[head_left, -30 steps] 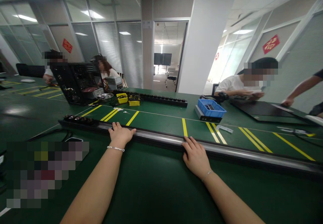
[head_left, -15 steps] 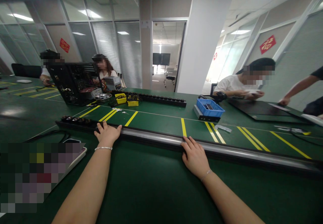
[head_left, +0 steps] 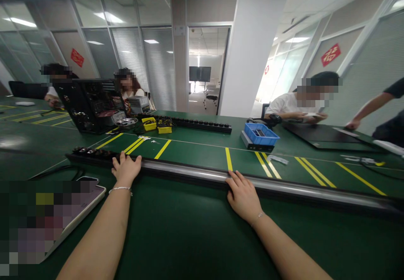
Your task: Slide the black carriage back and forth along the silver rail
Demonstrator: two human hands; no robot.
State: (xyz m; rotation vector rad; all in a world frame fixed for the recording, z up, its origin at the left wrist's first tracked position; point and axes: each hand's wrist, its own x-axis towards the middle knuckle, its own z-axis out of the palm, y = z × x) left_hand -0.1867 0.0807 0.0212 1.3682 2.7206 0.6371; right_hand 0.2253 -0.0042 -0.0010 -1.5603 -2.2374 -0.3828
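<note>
The long metal rail (head_left: 195, 174) is laid crosswise from left to right, and it is covered by the flat left hand (head_left: 126, 168) and the flat right hand (head_left: 243, 196), fingers loosely spread, well apart.

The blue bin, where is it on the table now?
In the head view, the blue bin sits right of centre on the green table, beyond the long rail, ahead of the right hand.

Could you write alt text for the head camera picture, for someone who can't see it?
Both hands, left hand and right hand, rest on a long metal rail across a green table. A phone lies left; people sit beyond.
</note>
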